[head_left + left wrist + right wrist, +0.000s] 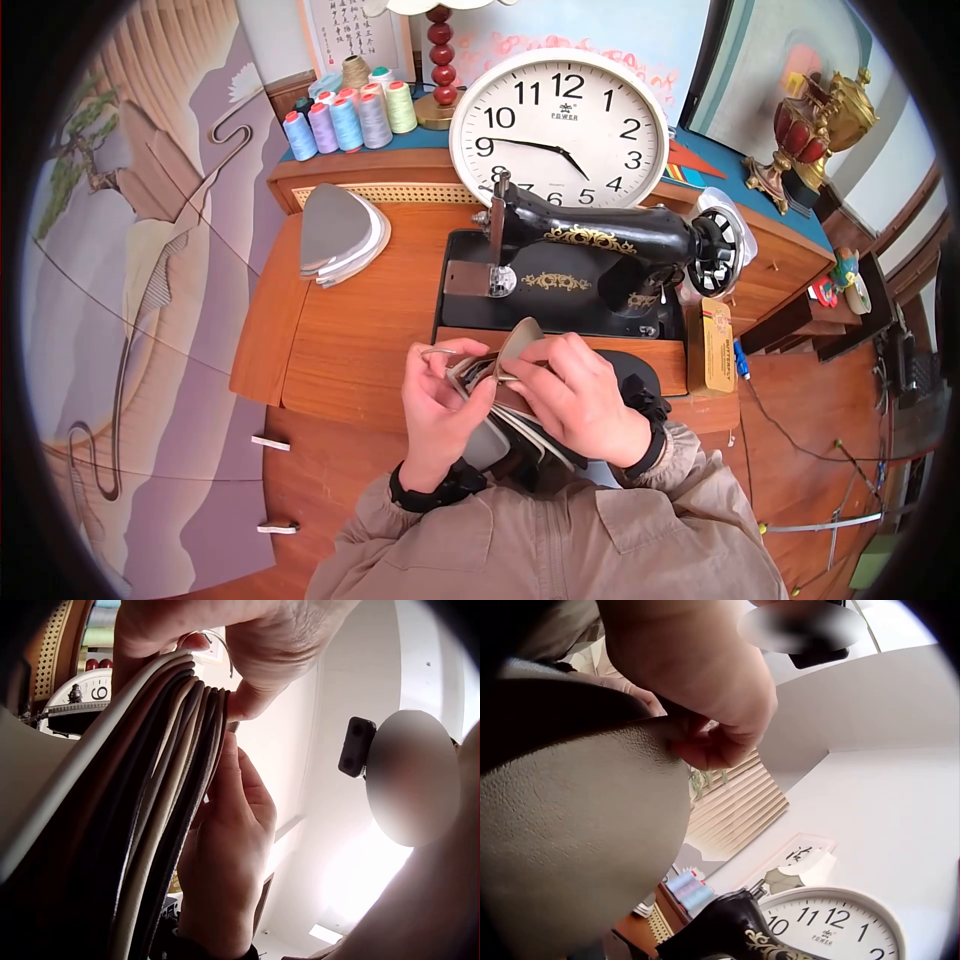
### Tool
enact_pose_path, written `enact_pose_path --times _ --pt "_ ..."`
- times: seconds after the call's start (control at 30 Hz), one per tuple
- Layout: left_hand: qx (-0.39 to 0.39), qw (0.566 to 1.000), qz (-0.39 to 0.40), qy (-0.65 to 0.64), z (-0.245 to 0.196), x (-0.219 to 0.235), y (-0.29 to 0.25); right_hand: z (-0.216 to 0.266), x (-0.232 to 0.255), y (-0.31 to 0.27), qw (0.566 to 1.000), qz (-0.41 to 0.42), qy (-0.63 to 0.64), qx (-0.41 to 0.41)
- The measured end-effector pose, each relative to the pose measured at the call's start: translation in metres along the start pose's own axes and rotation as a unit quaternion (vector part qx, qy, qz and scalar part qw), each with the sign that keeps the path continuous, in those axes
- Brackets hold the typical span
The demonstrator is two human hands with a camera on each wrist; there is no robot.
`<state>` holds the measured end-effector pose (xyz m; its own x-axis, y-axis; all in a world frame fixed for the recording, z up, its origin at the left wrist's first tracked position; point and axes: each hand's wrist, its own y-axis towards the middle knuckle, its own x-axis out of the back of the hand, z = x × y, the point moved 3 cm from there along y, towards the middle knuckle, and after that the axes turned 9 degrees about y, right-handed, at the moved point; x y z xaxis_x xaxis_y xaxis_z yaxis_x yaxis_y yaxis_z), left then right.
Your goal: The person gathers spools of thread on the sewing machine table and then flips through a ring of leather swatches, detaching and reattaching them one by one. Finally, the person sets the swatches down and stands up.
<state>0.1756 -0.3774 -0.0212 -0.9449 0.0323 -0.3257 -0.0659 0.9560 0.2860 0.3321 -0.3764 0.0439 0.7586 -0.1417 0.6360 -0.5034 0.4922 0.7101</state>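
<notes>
A bundle of leather pieces (142, 772), in white, brown, grey and black, hangs in front of my body with its edges stacked side by side. My left hand (440, 400) grips the bundle near its top edge, and a thin metal ring (229, 656) curves by its fingers. With thumb and fingers, my right hand (580, 390) pinches the edge of the bundle opposite. One beige-grey leather piece (521, 338) stands up beside the right fingers; its grained face fills the left of the right wrist view. The fingertips partly hide where ring and leather meet.
Just beyond the hands stands a black sewing machine (590, 235) on a wooden table (340, 340). Grey and white rounded pieces (342, 232) lie at the left. A wall clock (560, 120), thread spools (345, 120) and a yellow box (712, 345) are around it.
</notes>
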Motion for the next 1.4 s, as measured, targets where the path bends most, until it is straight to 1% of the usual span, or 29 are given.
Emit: enact_pose_path --times 0.07,0.1,0.17,0.2,0.27,0.33,0.43,0.47,0.53,0.57,0.6,0.67,0.73,0.77,0.8,0.87,1.0,1.2,1.27,1.33,1.4 --pt "-0.003 1.0 0.0 0.002 -0.001 -0.001 0.0 -0.004 0.003 -0.002 0.998 -0.017 0.056 -0.013" --pt "-0.001 1.0 0.0 0.011 -0.004 -0.003 0.0 -0.004 0.004 -0.002 0.998 -0.017 0.056 -0.013" --pt "0.002 1.0 -0.001 0.02 -0.005 -0.005 0.0 -0.002 0.011 -0.002 0.996 -0.088 0.033 0.004" --pt "0.0 1.0 -0.003 0.027 -0.004 -0.004 0.0 -0.003 0.013 -0.003 0.996 -0.088 0.033 0.004" --pt "-0.002 0.999 -0.004 0.035 -0.002 -0.001 0.0 -0.008 0.019 -0.005 0.991 -0.135 0.006 -0.02" --pt "-0.002 1.0 0.0 0.02 0.0 0.0 0.0 -0.013 0.027 -0.006 0.987 -0.15 0.008 -0.052" --pt "-0.001 1.0 -0.002 0.019 -0.002 0.0 0.0 -0.021 0.04 -0.01 0.974 -0.204 0.01 -0.096" --pt "-0.001 1.0 -0.002 0.019 -0.002 0.0 0.001 -0.026 0.046 -0.013 0.969 -0.219 -0.011 -0.111" --pt "-0.002 1.0 -0.003 0.015 -0.002 0.0 0.001 -0.031 0.058 -0.014 0.959 -0.255 -0.055 -0.111" --pt "-0.002 1.0 -0.003 0.015 -0.002 -0.001 0.001 -0.027 0.062 -0.013 0.954 -0.262 -0.08 -0.124" --pt "-0.001 1.0 -0.003 0.014 -0.002 -0.002 0.001 -0.025 0.064 -0.013 0.953 -0.259 -0.119 -0.107" --pt "-0.001 1.0 -0.001 0.013 -0.002 -0.003 0.001 -0.015 0.058 -0.011 0.967 -0.206 -0.143 -0.053" --pt "-0.008 1.0 0.0 0.015 -0.001 -0.004 0.001 -0.007 0.037 -0.014 0.985 -0.141 -0.101 -0.006" --pt "-0.008 1.0 0.0 0.015 -0.001 -0.005 0.001 -0.001 0.026 -0.012 0.992 -0.116 -0.05 0.003" --pt "-0.008 1.0 0.001 0.011 -0.002 -0.006 0.001 0.005 0.017 -0.009 0.995 -0.099 -0.001 -0.003" --pt "-0.007 1.0 0.001 0.008 -0.002 -0.005 0.001 0.007 -0.001 -0.008 0.995 -0.081 0.051 -0.008" --pt "-0.014 1.0 0.0 0.008 -0.001 -0.002 0.0 0.007 -0.006 -0.004 0.995 -0.077 0.06 -0.022" --pt "-0.022 1.0 0.002 0.01 -0.002 -0.004 0.0 0.002 0.0 0.002 0.995 -0.091 0.019 -0.038" --pt "-0.023 1.0 0.005 -0.001 -0.002 -0.004 0.0 0.008 -0.004 0.002 0.996 -0.061 0.054 -0.036" --pt "-0.012 1.0 0.001 0.006 -0.002 -0.003 0.0 0.007 -0.004 0.002 0.996 -0.054 0.054 -0.042" --pt "-0.016 1.0 0.005 0.014 -0.002 -0.003 0.001 0.004 -0.007 0.003 0.997 -0.05 0.063 -0.019"
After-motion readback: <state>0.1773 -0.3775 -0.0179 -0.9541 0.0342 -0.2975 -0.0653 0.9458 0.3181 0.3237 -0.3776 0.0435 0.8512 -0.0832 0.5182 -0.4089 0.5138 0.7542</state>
